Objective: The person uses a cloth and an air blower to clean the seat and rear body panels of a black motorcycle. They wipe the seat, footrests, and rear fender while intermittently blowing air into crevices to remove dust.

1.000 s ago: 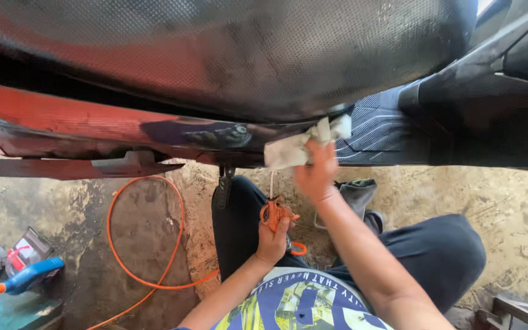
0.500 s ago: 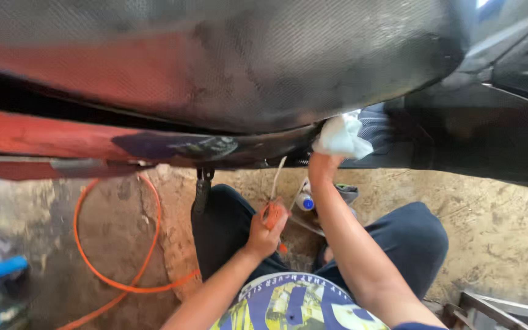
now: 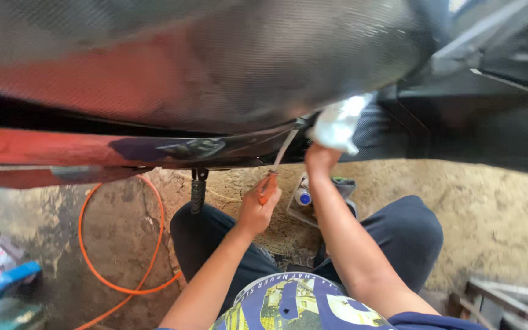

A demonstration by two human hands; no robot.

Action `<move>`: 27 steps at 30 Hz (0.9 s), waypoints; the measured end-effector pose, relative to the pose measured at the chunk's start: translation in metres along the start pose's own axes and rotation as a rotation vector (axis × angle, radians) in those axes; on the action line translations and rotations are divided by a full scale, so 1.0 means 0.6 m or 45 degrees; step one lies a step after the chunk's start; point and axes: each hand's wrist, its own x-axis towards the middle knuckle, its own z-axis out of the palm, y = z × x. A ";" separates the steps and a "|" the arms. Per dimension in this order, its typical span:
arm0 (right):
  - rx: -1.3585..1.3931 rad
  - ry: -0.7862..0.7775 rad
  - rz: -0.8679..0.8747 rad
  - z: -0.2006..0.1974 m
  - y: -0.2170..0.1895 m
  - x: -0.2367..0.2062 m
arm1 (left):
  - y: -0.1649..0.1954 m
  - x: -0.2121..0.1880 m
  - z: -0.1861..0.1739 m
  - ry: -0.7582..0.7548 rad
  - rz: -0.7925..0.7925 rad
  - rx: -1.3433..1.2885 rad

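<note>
White cloth (image 3: 337, 125), bunched into a wad, sits pressed against the dark underside edge of the vehicle body (image 3: 215, 67), and we see the right hand (image 3: 320, 157) closed around its lower end, arm stretched up and away from us. Just to the left, the left hand (image 3: 259, 205) is curled shut on an orange-handled tool (image 3: 268, 186), whose thin pale shaft rises at a slant toward the same dark edge, ending close beside the cloth; we cannot tell whether its tip touches the panel. The body panel fills the far upper part of the view, grey and woven-looking above, with a red strip (image 3: 44, 146) running along its lower left side. Below it, a short black post (image 3: 198, 190) hangs down toward the sandy ground (image 3: 496, 214). An orange hose (image 3: 90, 256) loops on the ground at the left, and a blurred blue and red object (image 3: 4, 278) lies at the near left corner. Between the two forearms, on the ground, we make out a small bottle with a blue cap (image 3: 302, 197). The person's knees in dark trousers (image 3: 410, 238) spread near us, left and right.
</note>
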 end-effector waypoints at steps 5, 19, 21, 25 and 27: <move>-0.113 -0.578 -0.165 -0.064 -0.024 -0.140 | -0.055 -0.050 0.066 0.066 -0.100 -0.211; 0.017 -1.624 0.154 -0.006 -0.086 -0.121 | -0.023 -0.079 0.006 0.108 0.252 -0.148; 0.315 -1.378 -0.065 -0.013 -0.111 -0.113 | -0.016 -0.096 -0.002 0.122 0.228 -0.614; 0.114 -1.439 -0.274 -0.013 -0.199 -0.089 | 0.003 -0.134 -0.016 0.229 0.190 -0.756; 0.226 -1.486 -0.332 0.020 -0.258 -0.090 | 0.008 -0.134 -0.032 0.356 0.155 -0.811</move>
